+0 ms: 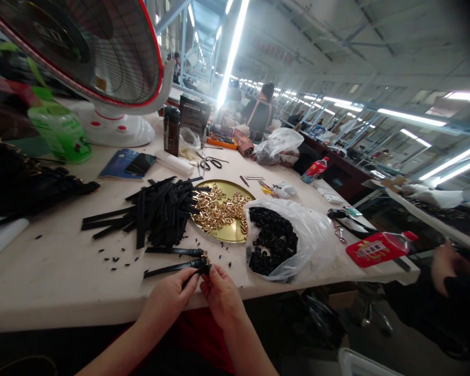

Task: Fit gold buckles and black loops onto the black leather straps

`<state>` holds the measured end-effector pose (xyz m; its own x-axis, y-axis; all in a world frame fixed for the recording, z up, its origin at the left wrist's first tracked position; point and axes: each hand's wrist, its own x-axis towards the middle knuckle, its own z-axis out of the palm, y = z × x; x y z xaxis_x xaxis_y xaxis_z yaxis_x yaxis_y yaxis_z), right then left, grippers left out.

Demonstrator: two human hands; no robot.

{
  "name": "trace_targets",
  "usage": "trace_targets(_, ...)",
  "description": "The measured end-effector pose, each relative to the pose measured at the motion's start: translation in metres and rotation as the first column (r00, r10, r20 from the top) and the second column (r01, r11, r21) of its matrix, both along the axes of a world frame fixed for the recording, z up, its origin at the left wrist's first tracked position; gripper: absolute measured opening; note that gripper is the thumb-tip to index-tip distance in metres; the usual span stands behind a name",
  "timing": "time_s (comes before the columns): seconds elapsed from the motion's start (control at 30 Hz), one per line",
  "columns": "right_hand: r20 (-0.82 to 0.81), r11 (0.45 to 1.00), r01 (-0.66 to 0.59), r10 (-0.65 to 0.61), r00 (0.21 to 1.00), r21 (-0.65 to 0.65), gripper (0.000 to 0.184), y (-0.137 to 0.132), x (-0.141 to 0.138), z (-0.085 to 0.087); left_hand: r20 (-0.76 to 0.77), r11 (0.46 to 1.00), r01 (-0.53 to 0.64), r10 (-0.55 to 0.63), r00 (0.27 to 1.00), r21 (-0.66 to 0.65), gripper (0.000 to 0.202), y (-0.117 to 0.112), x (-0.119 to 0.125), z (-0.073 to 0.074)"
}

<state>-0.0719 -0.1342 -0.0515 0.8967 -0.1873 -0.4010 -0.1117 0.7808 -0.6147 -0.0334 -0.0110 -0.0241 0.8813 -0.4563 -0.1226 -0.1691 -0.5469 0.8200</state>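
Note:
Close to the table's front edge, my left hand (182, 288) is closed on a black strap (193, 277). Fingers of my right hand (218, 288) pinch the same strap near its end, so the two hands almost meet. Just beyond them lie two black straps with gold buckles (172, 251). A pile of black strips (160, 211) spreads behind these on the left. Gold metal buckles (219, 206) fill much of a round gold tray (235, 233). To its right, a clear plastic bag (313, 230) lies open around small black loops (272, 240).
A fan (113, 125) and a green bottle (60, 128) stand at the left. Scissors (210, 163) lie farther back. A red-labelled bottle (379, 248) rests at the right edge. Another person's hand (446, 266) shows at the far right. Small black bits (115, 259) dot the table.

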Motion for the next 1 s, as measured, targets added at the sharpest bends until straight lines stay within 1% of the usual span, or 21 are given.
trace_targets(0.03, 0.004, 0.999, 0.009, -0.009, 1.0, -0.047, 0.019, 0.001, 0.0, -0.001, 0.003, 1.0, 0.015, -0.015, 1.0, 0.015, 0.03, 0.001, 0.0, 0.001)
trace_targets(0.1, 0.045, 0.977, 0.044, -0.035, 0.998, -0.209, 0.015, 0.001, -0.002, -0.002, -0.01, 0.998, 0.045, -0.045, 0.999, 0.032, 0.029, 0.002, 0.002, 0.002)
trace_targets(0.17, 0.1, 0.921, 0.09, -0.056, 0.993, -0.378, 0.013, -0.001, -0.003, -0.003, -0.03, 0.996, 0.081, -0.08, 0.996, 0.03, 0.028, 0.004, 0.004, 0.004)
trace_targets(0.23, 0.129, 0.877, 0.109, -0.055, 0.99, -0.467, 0.012, -0.005, -0.003, -0.003, -0.042, 0.992, 0.126, -0.125, 0.991, 0.023, 0.027, 0.004, 0.007, 0.006)
trace_targets(0.27, 0.131, 0.875, 0.1, -0.043, 0.991, -0.474, 0.012, -0.007, -0.003, -0.004, -0.048, 0.989, 0.145, -0.144, 0.988, 0.023, 0.027, 0.003, 0.008, 0.008)
trace_targets(0.3, 0.126, 0.885, 0.079, -0.023, 0.992, -0.459, 0.012, -0.009, -0.003, -0.005, -0.059, 0.987, 0.16, -0.159, 0.986, 0.026, 0.027, 0.002, 0.009, 0.008)
trace_targets(0.37, 0.109, 0.921, 0.01, 0.036, 0.993, -0.39, 0.018, -0.011, -0.002, -0.008, -0.089, 0.985, 0.172, -0.168, 0.982, 0.035, 0.027, 0.0, 0.011, 0.009)
trace_targets(0.43, 0.079, 0.944, -0.064, 0.094, 0.992, -0.323, 0.023, -0.013, -0.001, -0.012, -0.104, 0.985, 0.167, -0.163, 0.981, 0.034, 0.026, -0.002, 0.011, 0.009)
trace_targets(0.53, 0.028, 0.958, -0.103, 0.115, 0.993, -0.267, 0.018, -0.014, -0.001, -0.013, -0.082, 0.989, 0.146, -0.145, 0.986, 0.009, 0.024, -0.003, 0.008, 0.006)
trace_targets(0.6, 0.018, 0.976, -0.096, 0.101, 0.995, -0.197, 0.016, -0.012, -0.001, -0.01, -0.085, 0.991, 0.133, -0.134, 0.987, -0.018, 0.025, -0.002, 0.005, 0.005)
trace_targets(0.67, 0.02, 0.989, -0.092, 0.095, 0.995, -0.113, 0.015, -0.008, -0.002, -0.003, -0.087, 0.991, 0.131, -0.134, 0.987, -0.036, 0.031, 0.001, 0.002, 0.005)
trace_targets(0.73, 0.036, 0.991, -0.109, 0.112, 0.993, -0.081, 0.015, -0.002, -0.004, 0.003, -0.07, 0.989, 0.141, -0.144, 0.987, -0.047, 0.034, 0.003, 0.0, 0.005)
trace_targets(0.77, 0.051, 0.988, -0.123, 0.128, 0.99, -0.096, 0.016, 0.002, -0.005, 0.005, -0.059, 0.989, 0.139, -0.143, 0.988, -0.054, 0.035, 0.004, -0.001, 0.006)
trace_targets(0.83, 0.087, 0.976, -0.129, 0.146, 0.985, -0.178, 0.017, 0.008, -0.007, 0.009, -0.049, 0.99, 0.123, -0.127, 0.991, -0.072, 0.035, 0.006, -0.002, 0.006)
trace_targets(0.93, 0.103, 0.939, -0.057, 0.097, 0.99, -0.338, 0.02, 0.01, -0.013, 0.01, -0.064, 0.993, 0.085, -0.09, 0.994, -0.077, 0.031, 0.008, -0.001, 0.005)
trace_targets(1.0, 0.114, 0.914, -0.004, 0.056, 0.992, -0.407, 0.029, 0.007, -0.017, 0.01, -0.107, 0.996, 0.053, -0.06, 0.992, -0.067, 0.027, 0.011, 0.001, 0.005)
